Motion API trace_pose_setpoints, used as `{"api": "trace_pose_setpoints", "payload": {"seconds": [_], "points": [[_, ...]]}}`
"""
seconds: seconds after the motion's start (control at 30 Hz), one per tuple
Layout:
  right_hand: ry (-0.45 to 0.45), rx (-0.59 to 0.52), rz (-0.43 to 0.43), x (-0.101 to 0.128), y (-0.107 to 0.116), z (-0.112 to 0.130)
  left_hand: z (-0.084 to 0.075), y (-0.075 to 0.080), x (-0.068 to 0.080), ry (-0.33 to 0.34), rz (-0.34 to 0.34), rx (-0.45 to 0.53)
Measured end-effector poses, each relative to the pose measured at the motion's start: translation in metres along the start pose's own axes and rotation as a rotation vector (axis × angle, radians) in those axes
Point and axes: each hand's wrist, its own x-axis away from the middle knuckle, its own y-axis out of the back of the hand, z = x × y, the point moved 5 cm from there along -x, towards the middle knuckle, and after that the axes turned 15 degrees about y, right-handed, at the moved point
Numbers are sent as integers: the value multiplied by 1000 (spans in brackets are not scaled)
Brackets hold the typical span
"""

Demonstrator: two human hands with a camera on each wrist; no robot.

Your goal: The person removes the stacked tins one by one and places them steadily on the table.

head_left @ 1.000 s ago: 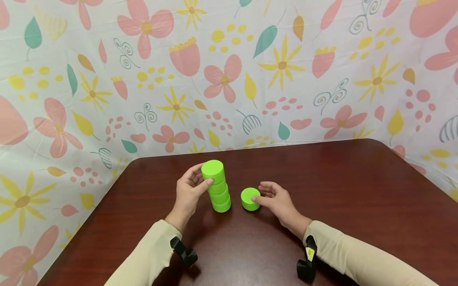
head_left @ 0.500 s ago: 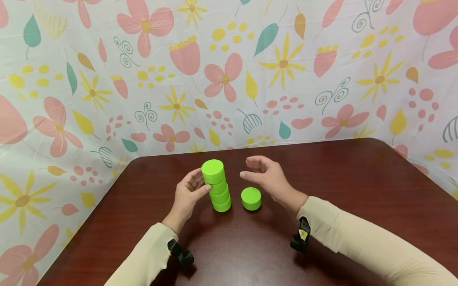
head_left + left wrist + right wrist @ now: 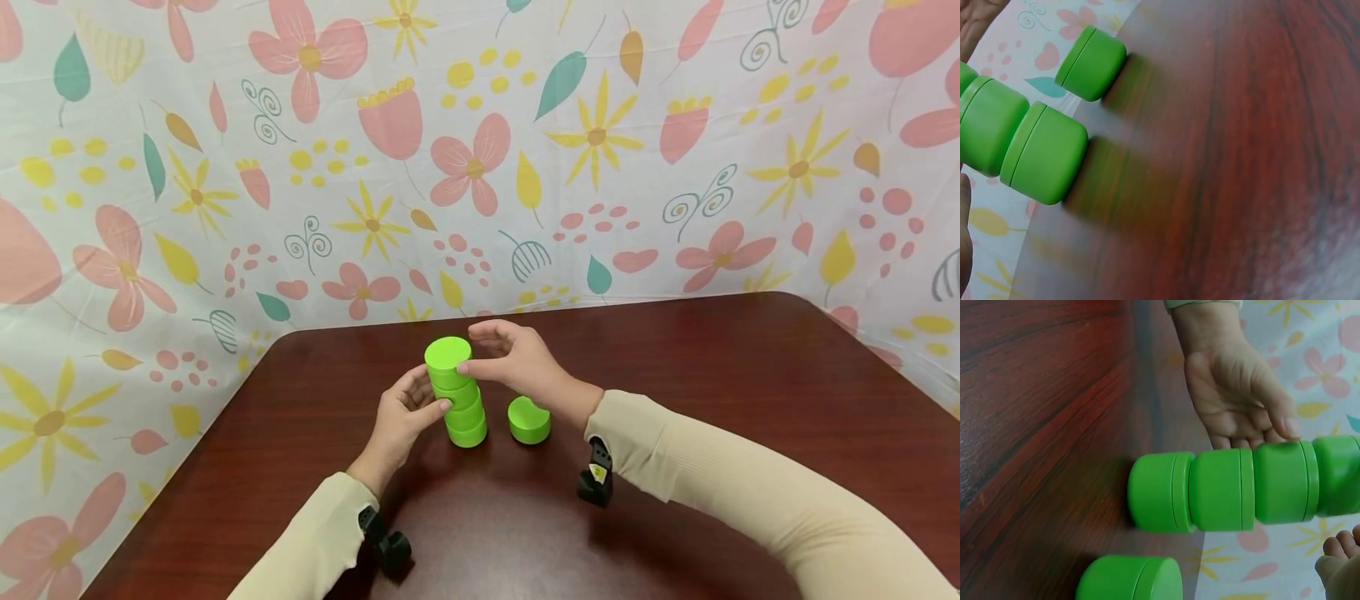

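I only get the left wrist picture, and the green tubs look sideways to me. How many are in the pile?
Observer: Four. The head view shows the whole stack standing upright on the table.
Operator: Who's holding it?
Observer: The left hand holds the stack's side, thumb in front and fingers behind.
Operator: Where's the other hand?
Observer: The right hand is up at the top tub, thumb tip at its side. I cannot tell whether it grips it.
Operator: And the tub off by itself?
Observer: The lone tub sits on the table to the right of the stack, below the right wrist, with no hand on it.
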Motion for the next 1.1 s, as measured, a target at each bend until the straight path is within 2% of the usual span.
{"api": "trace_pose_setpoints", "payload": {"seconds": [0.2,0.53,1.1], "points": [[15,13,11,-3,-8,3,1,-1,-1,-14,-12,-18],[18,106,12,-5,-11,4,3,-1,-2,-30,-2,-5],[40,50,2,-5,-13,3,3,-1,-2,-38,-9,-19]]}}
